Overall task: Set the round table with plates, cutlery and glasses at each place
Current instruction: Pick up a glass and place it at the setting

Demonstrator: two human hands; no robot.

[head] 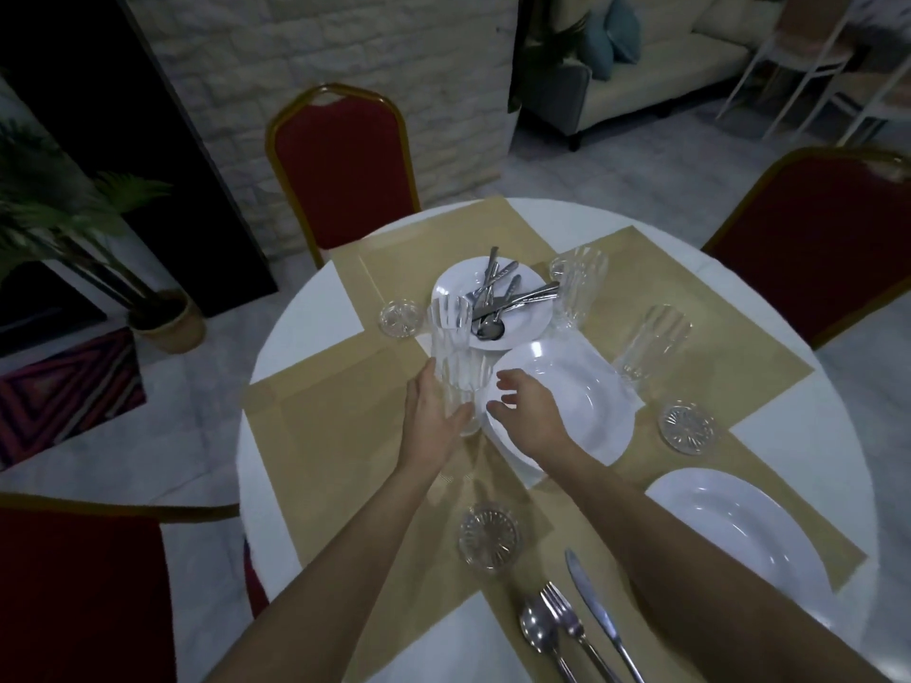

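On the round white table [305,317] my left hand [433,419] grips a tall ribbed glass [458,372] near its base, thumb on the near side. My right hand [525,419] hovers with loosely spread fingers over the near-left rim of a stack of white plates [581,386], just right of that glass. Behind it, a small plate [446,288] carries a pile of cutlery [503,298]. Two more ribbed glasses [578,288] [651,342] stand to the right. At the near place lie a white plate [739,525], knife [596,618], fork [567,623] and spoon [537,633].
Tan placemats [335,431] cross the table. Clear glass coasters sit at the left [400,317], right [687,427] and near [489,537] places. Red chairs with gold frames stand at the far side [340,160], right [828,239] and near left [74,594]. A potted plant [167,322] is on the floor.
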